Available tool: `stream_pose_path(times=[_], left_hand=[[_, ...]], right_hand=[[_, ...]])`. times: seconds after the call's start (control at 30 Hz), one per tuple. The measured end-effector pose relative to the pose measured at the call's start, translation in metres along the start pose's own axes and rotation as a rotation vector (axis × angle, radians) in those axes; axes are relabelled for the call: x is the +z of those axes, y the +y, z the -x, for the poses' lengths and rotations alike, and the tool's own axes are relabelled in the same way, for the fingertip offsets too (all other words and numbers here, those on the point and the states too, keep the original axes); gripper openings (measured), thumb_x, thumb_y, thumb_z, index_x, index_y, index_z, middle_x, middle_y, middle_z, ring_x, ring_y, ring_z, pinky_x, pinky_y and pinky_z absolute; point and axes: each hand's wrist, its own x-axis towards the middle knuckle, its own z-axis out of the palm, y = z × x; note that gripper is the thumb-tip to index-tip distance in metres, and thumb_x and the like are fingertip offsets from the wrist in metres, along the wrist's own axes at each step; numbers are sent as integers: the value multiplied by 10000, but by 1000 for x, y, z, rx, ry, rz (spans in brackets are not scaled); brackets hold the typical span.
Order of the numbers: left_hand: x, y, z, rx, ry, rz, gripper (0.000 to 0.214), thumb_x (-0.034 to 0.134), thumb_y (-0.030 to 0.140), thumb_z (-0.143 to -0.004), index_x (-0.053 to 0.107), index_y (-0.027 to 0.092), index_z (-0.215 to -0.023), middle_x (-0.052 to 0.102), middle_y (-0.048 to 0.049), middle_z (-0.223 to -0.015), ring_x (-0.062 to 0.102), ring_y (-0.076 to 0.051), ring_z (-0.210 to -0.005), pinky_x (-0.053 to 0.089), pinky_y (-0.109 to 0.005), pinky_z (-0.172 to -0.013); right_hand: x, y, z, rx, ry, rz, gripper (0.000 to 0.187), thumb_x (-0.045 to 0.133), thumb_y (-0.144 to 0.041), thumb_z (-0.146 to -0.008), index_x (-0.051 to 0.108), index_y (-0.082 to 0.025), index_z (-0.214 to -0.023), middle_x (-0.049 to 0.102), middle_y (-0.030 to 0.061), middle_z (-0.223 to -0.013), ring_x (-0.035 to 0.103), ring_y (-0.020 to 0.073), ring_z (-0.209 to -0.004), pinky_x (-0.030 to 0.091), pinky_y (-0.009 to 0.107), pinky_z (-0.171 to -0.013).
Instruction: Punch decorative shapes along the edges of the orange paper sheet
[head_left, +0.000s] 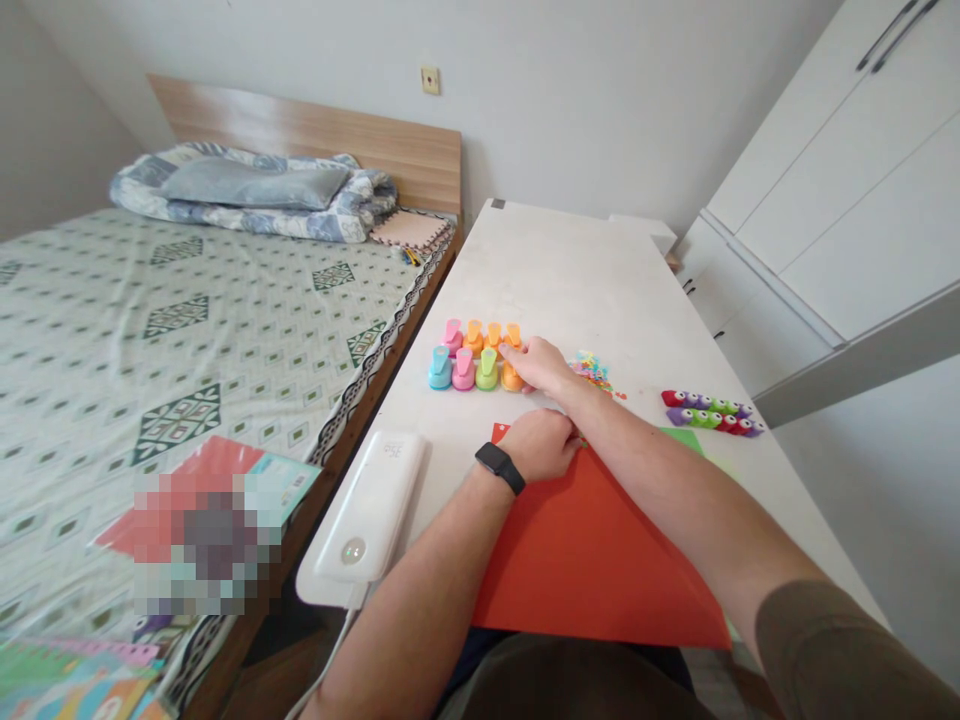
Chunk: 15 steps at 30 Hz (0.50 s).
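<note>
Two rows of small coloured paper punches (474, 356) stand on the white table (570, 280). My right hand (538, 365) reaches across to them, fingers curled on the orange punch (511, 377) at the right end of the near row. My left hand (541, 445), with a black watch on the wrist, rests closed on the top corner of a red paper sheet (592, 550). What its fingers hold is hidden.
A white power bank (373, 505) lies near the table's left edge. A pile of small coloured cut-outs (592, 368) and two caterpillar-shaped punches (712, 412) lie right of my hands. A bed (150, 330) with paper packs (210, 520) is on the left, white cupboards (840, 180) on the right.
</note>
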Motion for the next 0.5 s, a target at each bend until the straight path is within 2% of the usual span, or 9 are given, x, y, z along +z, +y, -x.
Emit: stream_pose_path(times=[0.2, 0.37, 0.5], left_hand=[[1, -1, 0, 32, 8, -10, 313, 513, 310, -970, 768, 134, -1005, 773, -170, -1023, 731, -290, -932, 579, -390, -844], [2, -1, -1, 41, 15, -33, 306, 522, 299, -957, 770, 128, -1010, 775, -166, -1028, 734, -299, -931, 583, -398, -827], [3, -1, 0, 30, 12, -18, 301, 526, 300, -960, 773, 135, -1009, 775, -163, -1031, 734, -289, -938, 585, -391, -848]], right_hand=[[-2, 6, 8, -72, 6, 106, 305, 617, -492, -903, 705, -201, -924, 760, 46, -732, 676, 184, -576, 410, 268, -524], [0, 10, 8, -104, 23, 105, 346, 583, -552, -913, 671, -218, -917, 744, 28, -718, 669, 183, -609, 398, 275, -553], [3, 13, 6, -110, 45, 88, 391, 567, -597, -922, 651, -216, -943, 756, 58, -830, 689, 200, -717, 434, 285, -618]])
